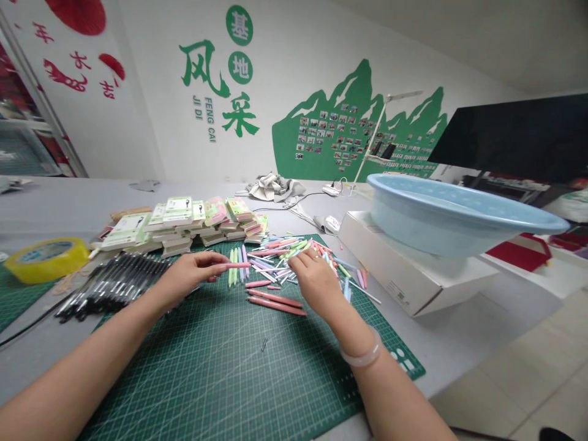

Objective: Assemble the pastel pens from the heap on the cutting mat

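Observation:
My left hand (190, 272) is closed, pinching a pink pen barrel (237, 265) by its end over the green cutting mat (220, 367). My right hand (315, 278) reaches into a loose pile of coloured pen parts (280, 254), its fingers curled down among them; what they grip is hidden. Two assembled pink pens (275, 302) lie on the mat between my hands. A few green and purple barrels (236, 264) lie side by side just past my left fingertips. A clear bangle sits on my right wrist.
A row of black pens (110, 285) lies at left. Stacked packaged boxes (179, 223) sit behind the pile. A yellow tape roll (46, 259) is far left. A blue basin (450, 214) rests on a white box (404, 269) at right. The table edge runs right.

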